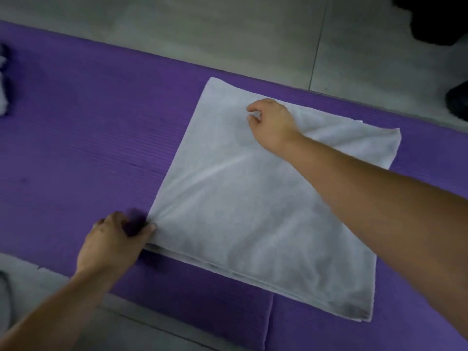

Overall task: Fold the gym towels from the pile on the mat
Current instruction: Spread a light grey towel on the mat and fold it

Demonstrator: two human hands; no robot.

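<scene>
Left hand (116,239) pinches the towel (240,211) by a corner; right hand (272,124), curled, seemingly pinches its far part.

I see the towel (253,211) lying folded on the mat (88,148), right of centre, its stacked edges nearest me. The left hand (114,244) is at the towel's near-left corner, the right hand (271,122) on its far side. More cloth (2,79) lies at the mat's left end, and the floor (228,34) lies beyond it.

Dim, soft focus — dark corners, wide-angle bend at edges
</scene>
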